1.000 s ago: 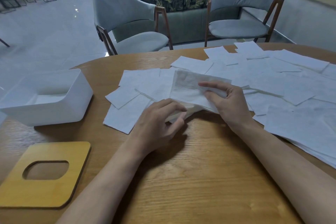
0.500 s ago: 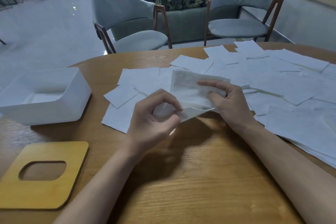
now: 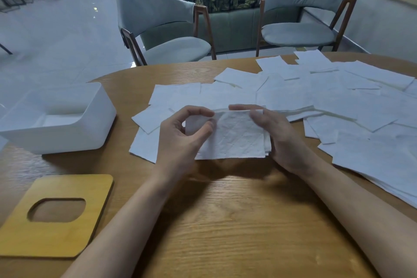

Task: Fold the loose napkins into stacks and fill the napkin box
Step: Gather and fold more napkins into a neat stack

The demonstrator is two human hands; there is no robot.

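Observation:
A folded white napkin (image 3: 234, 136) is held just above the wooden table (image 3: 225, 221), between both hands. My left hand (image 3: 180, 142) pinches its left edge with thumb and curled fingers. My right hand (image 3: 279, 137) grips its right side, fingers over the top edge. Several loose white napkins (image 3: 338, 101) lie spread across the table behind and to the right. The white napkin box (image 3: 74, 128) stands open at the left, with something white low inside it.
A yellow wooden lid (image 3: 56, 232) with an oval slot lies at the front left. Two grey chairs (image 3: 162, 29) stand behind the table's far edge, with a leaf-patterned sofa beyond. Bare wood shows in front of my hands.
The napkin that stood partly raised and open has been folded over toward me into a smaller flat rectangle. My left hand moved up from the table to pinch its left edge.

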